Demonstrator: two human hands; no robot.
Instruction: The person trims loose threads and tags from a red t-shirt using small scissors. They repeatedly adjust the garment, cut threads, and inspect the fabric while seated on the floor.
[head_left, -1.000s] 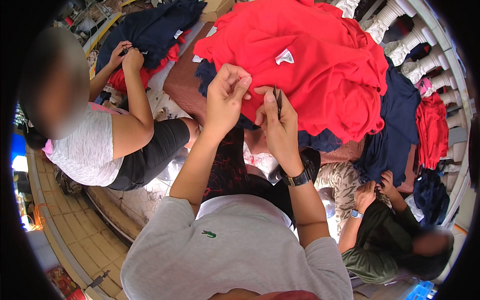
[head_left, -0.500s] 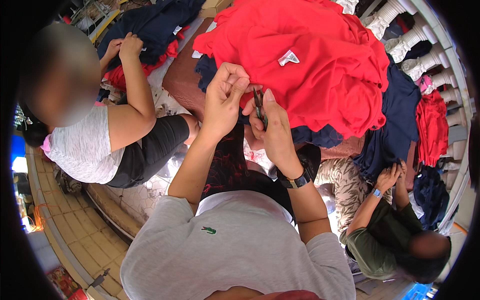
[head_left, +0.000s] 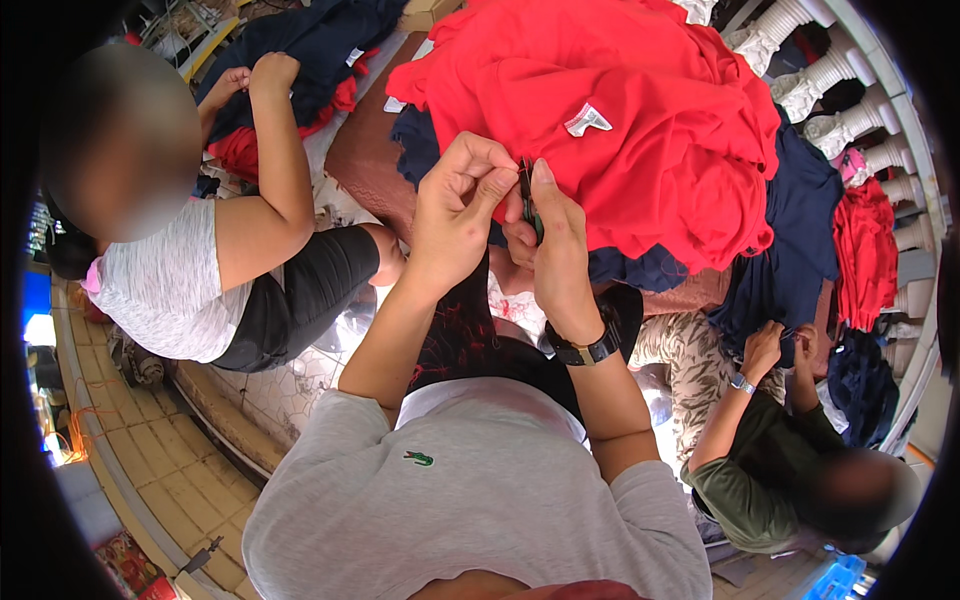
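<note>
My right hand point(head_left: 560, 240), wearing a black watch, is closed around small dark thread snips point(head_left: 531, 205), their blades pointing away from me. Just left of the blades, my left hand point(head_left: 458, 215) is pinched shut at the fingertips; what it holds is too small to make out. Both hands are at the near left edge of a large heap of red garments point(head_left: 650, 130), and the blade tips almost meet my left fingertips. On the heap lies a white label point(head_left: 588, 121). Dark navy cloth point(head_left: 415, 140) shows under the red.
A brown-covered table point(head_left: 365, 150) bears the heap. At left, a co-worker point(head_left: 165, 290) handles navy garments point(head_left: 300, 50); at right, another co-worker point(head_left: 760, 470) holds a navy garment point(head_left: 785, 260). White wrapped posts point(head_left: 850, 130) line the right side, with red cloth point(head_left: 865, 255) hanging there.
The snips' blades, apart before, now look closer together and nearer my left fingertips. My left hand has shifted slightly right. The left co-worker's hands have moved apart.
</note>
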